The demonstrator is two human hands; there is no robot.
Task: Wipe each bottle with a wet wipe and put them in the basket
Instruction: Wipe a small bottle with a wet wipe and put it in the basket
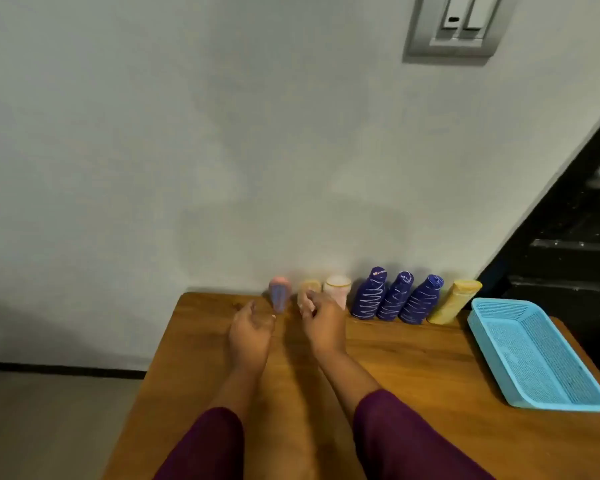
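Several bottles stand in a row against the wall at the back of the wooden table (413,368). From the left they are a pink and blue bottle (279,295), a tan bottle (308,286), a white bottle (338,289), three dark blue bottles (395,296) and a yellow bottle (453,302). My right hand (323,323) curls its fingers round the lower part of the tan bottle and hides it. My left hand (252,330) hovers just in front of the pink and blue bottle, loosely curled and holding nothing. A blue mesh basket (492,355) lies on the table's right side with nothing in it. No wet wipe shows.
The table's left edge drops to a grey floor (49,427). A dark door (568,254) stands behind the basket on the right. A wall switch plate (458,26) is high on the wall.
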